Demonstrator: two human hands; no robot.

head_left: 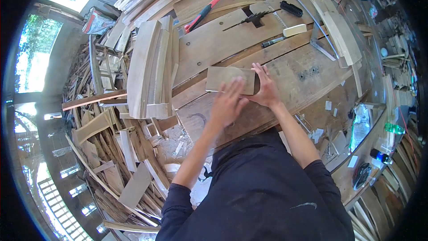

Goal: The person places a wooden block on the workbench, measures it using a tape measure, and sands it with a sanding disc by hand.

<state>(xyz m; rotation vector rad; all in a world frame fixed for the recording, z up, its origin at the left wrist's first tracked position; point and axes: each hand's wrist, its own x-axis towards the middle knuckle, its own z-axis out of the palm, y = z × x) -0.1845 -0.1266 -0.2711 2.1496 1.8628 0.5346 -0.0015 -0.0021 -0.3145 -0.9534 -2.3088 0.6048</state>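
Observation:
A short rectangular wooden block rests on the workbench in front of me. My right hand grips its right end, thumb at the near side and fingers at the far side. Over the block's near edge lies my left hand, fingers stretched out and fingertips on its top face, smeared by motion. Whether anything thin is under those fingertips I cannot tell.
Stacked boards stand at the bench's left end. Farther back lie a red-handled hammer, a dark tool, a marker, a pale block and a metal square. Scrap wood fills the left floor.

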